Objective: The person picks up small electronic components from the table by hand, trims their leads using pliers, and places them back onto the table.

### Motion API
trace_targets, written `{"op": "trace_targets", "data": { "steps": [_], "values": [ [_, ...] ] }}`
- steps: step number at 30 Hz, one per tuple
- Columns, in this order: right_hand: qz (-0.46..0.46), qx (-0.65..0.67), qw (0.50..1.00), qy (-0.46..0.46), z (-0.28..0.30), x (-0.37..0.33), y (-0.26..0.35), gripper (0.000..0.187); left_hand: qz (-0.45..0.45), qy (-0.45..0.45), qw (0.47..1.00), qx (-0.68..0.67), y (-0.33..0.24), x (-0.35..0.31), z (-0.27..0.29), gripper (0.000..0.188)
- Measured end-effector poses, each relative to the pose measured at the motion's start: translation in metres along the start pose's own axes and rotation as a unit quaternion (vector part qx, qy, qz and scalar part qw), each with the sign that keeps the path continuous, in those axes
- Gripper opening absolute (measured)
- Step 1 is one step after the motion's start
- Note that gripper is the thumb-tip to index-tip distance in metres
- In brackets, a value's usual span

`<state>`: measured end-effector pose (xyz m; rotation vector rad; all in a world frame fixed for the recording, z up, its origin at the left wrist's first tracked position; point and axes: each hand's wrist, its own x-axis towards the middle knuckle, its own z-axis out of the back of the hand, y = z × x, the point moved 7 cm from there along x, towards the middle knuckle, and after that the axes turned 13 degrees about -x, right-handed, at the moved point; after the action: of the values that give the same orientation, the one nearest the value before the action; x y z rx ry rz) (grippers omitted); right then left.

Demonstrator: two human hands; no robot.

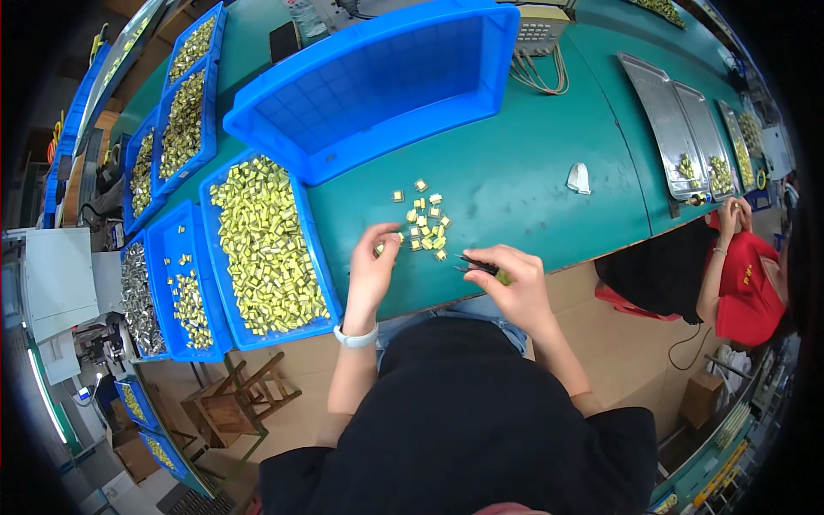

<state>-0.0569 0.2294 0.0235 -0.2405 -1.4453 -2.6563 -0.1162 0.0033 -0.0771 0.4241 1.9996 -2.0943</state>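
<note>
My left hand [371, 270], with a pale band at its wrist, is curled with thumb and fingers close together around a small yellow block-shaped component [378, 249], partly hidden by the fingers. In my right hand [518, 279] is a small black two-tipped hand tool [482, 265], its tips apart and pointing left; whether it is tweezers or nippers I cannot tell. Something yellow-green shows under the right fingers. Between the hands, and a little farther off, a loose group of yellow-and-silver components [422, 221] lies on the green table [524, 184].
At left stands a blue bin [322, 270] full of yellow components, beside more blue bins [219, 322]. A large blue crate [386, 94] tilts at the back. A whitish piece [578, 178] and metal trays [657, 112] lie right. A person in red [747, 292] sits far right.
</note>
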Motion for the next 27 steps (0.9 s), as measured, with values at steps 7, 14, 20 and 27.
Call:
{"op": "trace_targets", "data": {
  "steps": [7, 14, 20, 27],
  "values": [
    [0.008, 0.033, 0.999, -0.002, -0.007, 0.004, 0.011, 0.027, 0.101, 0.204, 0.871, -0.435, -0.028, -0.046, -0.034, 0.030],
    [0.033, 0.019, 0.999, 0.003, -0.006, 0.007, 0.029, 0.027, 0.033, 0.204, 0.878, -0.432, -0.053, -0.061, -0.033, 0.036],
    [0.075, -0.029, 0.996, -0.024, -0.004, 0.006, 0.034, 0.027, 0.036, 0.220, 0.879, -0.421, -0.050, -0.062, -0.035, 0.034],
    [0.113, -0.083, 0.990, -0.036, -0.002, 0.006, 0.042, 0.022, 0.038, 0.218, 0.885, -0.410, -0.043, -0.061, -0.036, 0.033]
  ]
}}
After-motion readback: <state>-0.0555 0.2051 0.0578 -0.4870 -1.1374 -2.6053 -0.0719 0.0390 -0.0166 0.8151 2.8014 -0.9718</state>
